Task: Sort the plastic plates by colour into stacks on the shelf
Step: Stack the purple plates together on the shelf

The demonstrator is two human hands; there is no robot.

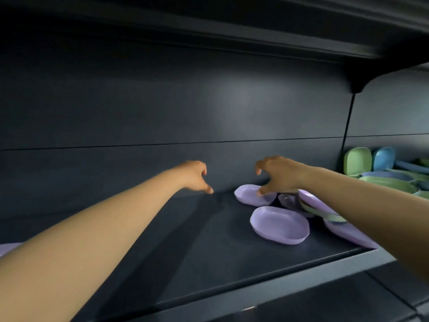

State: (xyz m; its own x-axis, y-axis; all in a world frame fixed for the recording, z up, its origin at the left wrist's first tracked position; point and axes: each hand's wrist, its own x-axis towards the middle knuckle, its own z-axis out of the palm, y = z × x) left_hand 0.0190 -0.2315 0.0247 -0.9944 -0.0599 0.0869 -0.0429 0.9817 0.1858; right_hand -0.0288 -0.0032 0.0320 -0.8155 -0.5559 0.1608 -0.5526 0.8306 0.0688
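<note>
1. Purple plates (279,225) lying loose on the dark shelf (209,252), more behind.
2. Probably light, stiff, a bit slippery.
3. Best taken by the rim.
4. Right hand (281,174) touching the far purple plate (251,194), fingers bent.
5. Left hand (195,175) loose, holding nothing.

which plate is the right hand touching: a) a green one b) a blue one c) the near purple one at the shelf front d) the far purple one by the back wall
d, the right hand has its fingertips on the far purple plate near the back wall, while the near purple plate lies untouched.
</note>
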